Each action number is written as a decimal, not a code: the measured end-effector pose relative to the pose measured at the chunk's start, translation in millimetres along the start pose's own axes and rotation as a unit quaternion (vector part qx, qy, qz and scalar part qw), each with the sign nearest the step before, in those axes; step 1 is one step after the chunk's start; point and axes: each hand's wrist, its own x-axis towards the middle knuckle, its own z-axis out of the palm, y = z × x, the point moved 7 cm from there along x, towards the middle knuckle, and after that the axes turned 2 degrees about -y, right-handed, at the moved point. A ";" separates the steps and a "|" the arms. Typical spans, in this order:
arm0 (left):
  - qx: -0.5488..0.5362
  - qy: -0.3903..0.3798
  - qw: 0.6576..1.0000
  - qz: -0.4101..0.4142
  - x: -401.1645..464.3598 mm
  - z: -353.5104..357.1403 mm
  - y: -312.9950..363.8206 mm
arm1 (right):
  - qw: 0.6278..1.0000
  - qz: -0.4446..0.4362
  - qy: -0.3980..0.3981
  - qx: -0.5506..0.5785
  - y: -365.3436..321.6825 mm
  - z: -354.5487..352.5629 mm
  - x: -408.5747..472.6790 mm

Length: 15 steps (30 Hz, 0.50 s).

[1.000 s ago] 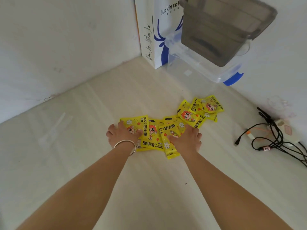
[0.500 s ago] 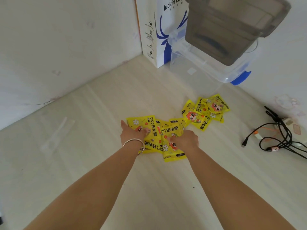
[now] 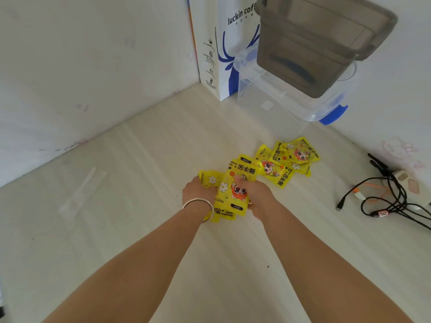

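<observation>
Gathered packets (image 3: 231,192): yellow hand-warmer sachets are bunching up on the floor (image 3: 140,206) in front of the clear box (image 3: 275,108), squeezed between both hands.
Left hand (image 3: 197,191): is cupping the bunch's left edge; its fingertips are hiding beneath the packets.
Right hand (image 3: 258,194): is curling round the opposite edge, one finger lying over the top sachet.
Handling: probably light, soft, glossy pouches, likely sliding over each other. Pressing in from both edges and scooping underneath looks safer than pinching one corner.
Loose packets (image 3: 272,170): are lying nearer the clear box, just beside the bunch.
Grey lid (image 3: 321,43): is leaning on top of the clear box.
Paper bag (image 3: 217,54): is standing at the clear box's left.
Cables (image 3: 400,194): are trailing to the clear box's right, well apart from the packets.
</observation>
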 end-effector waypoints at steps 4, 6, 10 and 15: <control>-0.082 -0.039 0.996 -0.020 -2.9 1.8 0.4 | 0.996 0.001 -0.054 0.072 4.9 7.3 -1.8; -0.100 -0.050 0.993 -0.024 -7.8 4.8 0.8 | 0.995 0.002 -0.057 0.085 8.9 5.1 -3.0; -0.139 -0.087 0.986 -0.016 -13.8 12.3 4.9 | 0.990 -0.015 -0.035 0.132 15.2 -13.6 -9.5; -0.209 -0.153 0.966 0.011 -41.3 31.1 21.1 | 0.979 -0.065 0.051 0.188 30.6 -67.8 -41.6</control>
